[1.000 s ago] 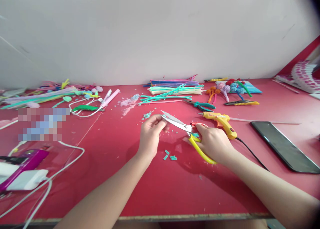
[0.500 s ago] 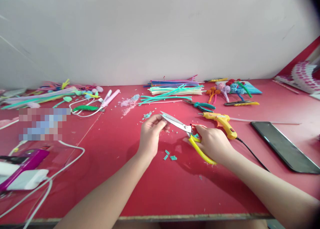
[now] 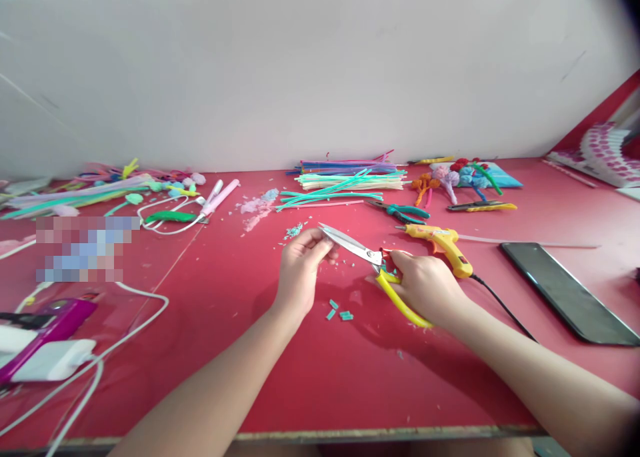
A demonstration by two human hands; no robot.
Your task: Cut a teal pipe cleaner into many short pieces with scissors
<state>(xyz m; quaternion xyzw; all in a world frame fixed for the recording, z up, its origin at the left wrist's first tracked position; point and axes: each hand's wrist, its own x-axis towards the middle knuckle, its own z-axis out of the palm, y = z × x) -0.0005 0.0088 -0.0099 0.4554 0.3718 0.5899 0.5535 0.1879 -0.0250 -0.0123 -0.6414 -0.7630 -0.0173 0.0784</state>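
Observation:
My right hand (image 3: 425, 280) is wrapped round the yellow handle of a pair of scissors (image 3: 353, 244). Their silver blades point left and look nearly closed. At the blade tips, my left hand (image 3: 303, 264) pinches thumb against fingers; whatever lies between them is too small or hidden to make out. Below the blades, several short teal pieces of pipe cleaner (image 3: 346, 316) lie on the red table (image 3: 210, 364). Behind my left hand is a little heap of teal trimmings (image 3: 294, 230).
Bundles of pipe cleaners (image 3: 350, 177) lie along the back. Teal-handled pliers (image 3: 407, 212), a yellow glue gun (image 3: 445, 244) and a phone (image 3: 565, 290) are to the right. A pink hair-straightener-like tool (image 3: 220, 198), white cables and a purple power strip (image 3: 55, 330) occupy the left.
Both hands and the scissors stay almost in place. A teal fleck seen earlier by the blade tips no longer shows clearly. The view has shifted very slightly.

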